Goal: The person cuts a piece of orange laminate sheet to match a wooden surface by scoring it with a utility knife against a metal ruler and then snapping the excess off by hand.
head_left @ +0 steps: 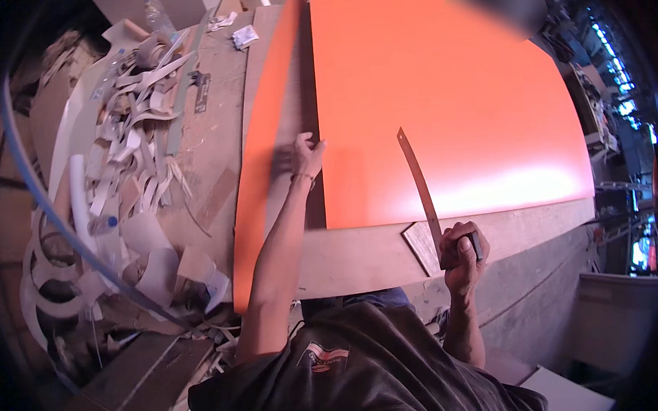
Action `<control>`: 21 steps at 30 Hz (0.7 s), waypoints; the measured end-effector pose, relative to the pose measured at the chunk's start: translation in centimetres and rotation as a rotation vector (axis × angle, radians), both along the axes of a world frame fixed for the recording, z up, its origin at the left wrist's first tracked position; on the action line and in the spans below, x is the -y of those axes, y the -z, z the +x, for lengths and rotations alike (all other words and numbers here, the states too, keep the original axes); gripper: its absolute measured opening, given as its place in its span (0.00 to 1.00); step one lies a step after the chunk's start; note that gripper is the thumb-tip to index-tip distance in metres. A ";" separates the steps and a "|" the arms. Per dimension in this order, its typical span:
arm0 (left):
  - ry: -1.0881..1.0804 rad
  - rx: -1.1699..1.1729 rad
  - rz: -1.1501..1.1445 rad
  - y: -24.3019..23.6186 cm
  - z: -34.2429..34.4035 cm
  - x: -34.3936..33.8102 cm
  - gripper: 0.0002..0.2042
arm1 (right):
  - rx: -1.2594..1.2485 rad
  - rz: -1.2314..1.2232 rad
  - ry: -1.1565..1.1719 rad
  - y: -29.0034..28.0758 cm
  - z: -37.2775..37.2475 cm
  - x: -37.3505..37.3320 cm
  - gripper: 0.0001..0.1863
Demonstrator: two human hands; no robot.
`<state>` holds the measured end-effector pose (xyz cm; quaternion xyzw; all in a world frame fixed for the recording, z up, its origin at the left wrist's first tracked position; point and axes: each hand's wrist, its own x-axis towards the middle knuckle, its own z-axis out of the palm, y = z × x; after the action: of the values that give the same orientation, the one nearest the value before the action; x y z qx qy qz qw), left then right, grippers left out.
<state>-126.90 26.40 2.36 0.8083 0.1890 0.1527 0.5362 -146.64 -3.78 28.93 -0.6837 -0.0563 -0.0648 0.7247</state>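
My right hand (pixel 462 252) is closed round the dark grip of a long, narrow brown saw-like blade (pixel 418 183) with a hole near its tip. The blade points away from me, over a large glossy orange sheet (pixel 441 90) and its near edge. At the sheet's left edge is my left hand (pixel 309 155), with fingers half bent and apart and nothing visible in them. Whether a fingertip touches the edge, I cannot tell. A narrow curved orange strip (pixel 258 179) lies left of the sheet, across a gap, partly behind my left forearm.
The wooden table (pixel 361 259) carries the sheet. A small wood-toned offcut (pixel 420 249) lies by its near edge. Pale curled scraps (pixel 139 148) are heaped at the left, with a plastic bottle (pixel 158 18) behind. A blue-grey hose (pixel 73 239) arcs along the far left.
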 end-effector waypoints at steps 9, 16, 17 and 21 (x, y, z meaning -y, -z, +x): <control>0.156 -0.132 -0.390 0.7 8.7 1.2 0.11 | 0.033 -0.208 0.044 -0.6 6.9 -8.9 0.39; 0.307 -0.109 -0.526 -0.7 12.0 -0.7 0.08 | -0.056 -0.072 -0.044 1.1 15.3 -14.9 0.18; 0.307 -0.107 -0.610 -0.8 12.0 -0.3 0.08 | -0.085 -0.078 -0.060 1.9 16.2 -15.3 0.18; 0.281 -0.092 -0.760 -1.7 13.8 -0.2 0.09 | -0.048 -0.188 -0.117 3.5 19.4 -16.9 0.16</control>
<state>-113.09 26.61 4.09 0.5765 0.1437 -0.0391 0.8034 -127.20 13.11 25.43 -0.7455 -0.0844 -0.0005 0.6611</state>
